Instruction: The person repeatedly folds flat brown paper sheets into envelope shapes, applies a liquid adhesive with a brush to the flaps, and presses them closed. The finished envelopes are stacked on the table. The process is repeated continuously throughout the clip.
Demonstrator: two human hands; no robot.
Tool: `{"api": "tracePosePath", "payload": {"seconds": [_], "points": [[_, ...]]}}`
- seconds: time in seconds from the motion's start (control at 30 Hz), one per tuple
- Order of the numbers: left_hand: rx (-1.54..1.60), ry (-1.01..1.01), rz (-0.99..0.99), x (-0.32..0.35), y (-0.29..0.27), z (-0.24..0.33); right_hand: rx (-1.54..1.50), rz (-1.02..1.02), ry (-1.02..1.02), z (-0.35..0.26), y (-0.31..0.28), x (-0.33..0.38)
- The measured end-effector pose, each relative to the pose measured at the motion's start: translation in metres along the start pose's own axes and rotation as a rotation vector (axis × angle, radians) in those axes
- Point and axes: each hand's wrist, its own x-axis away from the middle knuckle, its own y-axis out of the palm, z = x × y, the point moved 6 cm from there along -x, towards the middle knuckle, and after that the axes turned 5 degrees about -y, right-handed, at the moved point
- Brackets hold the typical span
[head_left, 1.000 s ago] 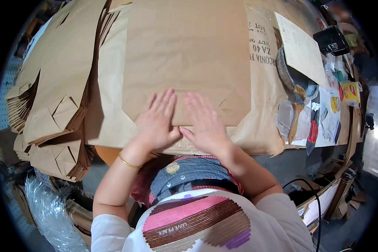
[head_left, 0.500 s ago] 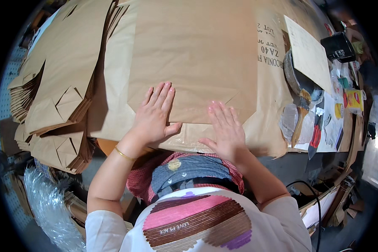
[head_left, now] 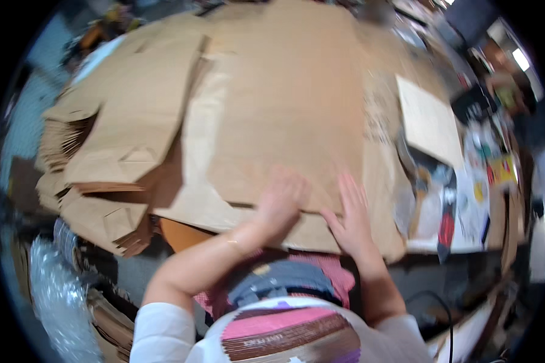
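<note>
A large flat brown paper bag point(head_left: 290, 115) lies in front of me, its folded bottom end toward my body. My left hand point(head_left: 281, 202) rests on that folded end near the middle; its fingers are blurred but look laid flat on the paper. Close to its right, my right hand point(head_left: 354, 221) lies at the bag's lower right edge with fingers stretched out and thumb apart. Neither hand grips anything that I can see. Under the bag is a printed brown paper sheet point(head_left: 378, 175) covering the table.
Stacks of folded paper bags point(head_left: 139, 115) fill the table's left side. At the right are a pale board point(head_left: 427, 118), a brush point(head_left: 419, 199), a red-handled tool point(head_left: 446, 221) and a yellow-red packet point(head_left: 501, 170). Clear plastic wrap point(head_left: 60, 296) hangs at lower left.
My left hand has slid rightward along the bag's folded end, close to my right hand, which stays near the lower right edge. The whole view has shifted and blurred.
</note>
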Motion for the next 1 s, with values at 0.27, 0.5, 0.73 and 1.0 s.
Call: {"api": "tracePosePath", "payload": {"seconds": [0.27, 0.5, 0.73, 1.0], "points": [[-0.148, 0.002, -0.108, 0.007, -0.046, -0.127, -0.163, -0.087, -0.16, -0.044, 0.005, -0.014], [-0.459, -0.233, 0.288, 0.154, -0.176, -0.288, -0.229, -0.169, -0.165, -0.038, 0.042, -0.008], [-0.207, -0.303, 0.242, 0.237, -0.136, -0.329, -0.267, -0.219, -0.168, -0.046, 0.06, -0.021], [-0.19, -0.691, -0.043, 0.242, -0.116, -0.338, -0.388, -0.217, -0.15, -0.038, 0.063, -0.042]]}}
